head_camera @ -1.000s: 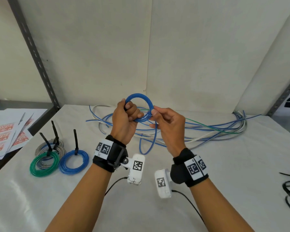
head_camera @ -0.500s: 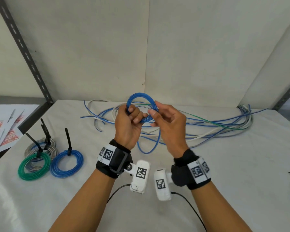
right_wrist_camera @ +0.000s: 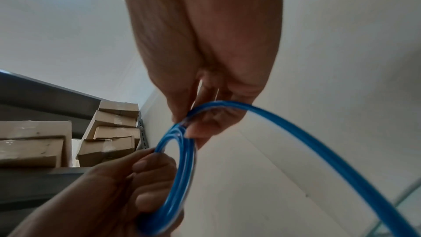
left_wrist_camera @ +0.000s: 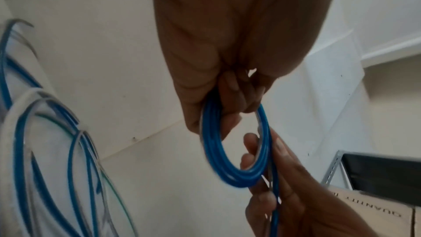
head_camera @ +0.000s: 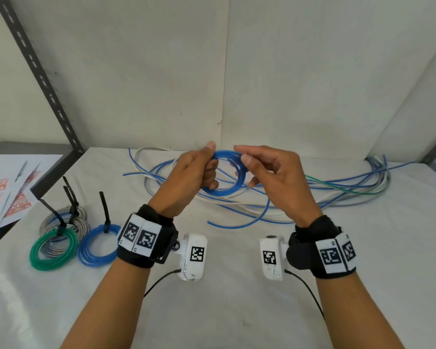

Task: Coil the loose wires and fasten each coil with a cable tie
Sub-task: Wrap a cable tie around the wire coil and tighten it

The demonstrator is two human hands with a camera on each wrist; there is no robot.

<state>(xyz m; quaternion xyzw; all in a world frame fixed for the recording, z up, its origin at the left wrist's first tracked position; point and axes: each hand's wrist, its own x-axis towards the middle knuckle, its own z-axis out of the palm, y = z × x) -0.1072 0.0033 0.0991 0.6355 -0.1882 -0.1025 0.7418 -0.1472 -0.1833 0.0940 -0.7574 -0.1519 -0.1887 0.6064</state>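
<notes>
**Blue wire coil held above the table; winding in progress.**
The left hand [head_camera: 186, 177] grips the blue coil [head_camera: 223, 173] on its left side, fingers curled through the loops. The right hand [head_camera: 275, 182] pinches the wire at the coil's right edge, where one second earlier it held the strand lower beside the coil; one more turn appears laid on. The free tail [head_camera: 239, 222] hangs to the table [head_camera: 363, 248] in front of the loose wires [head_camera: 337, 190]. Three tied coils, green [head_camera: 53, 250], grey [head_camera: 66, 222] and blue [head_camera: 98, 244], lie at left. Winding appears nearly complete; the cable tie follows.
</notes>
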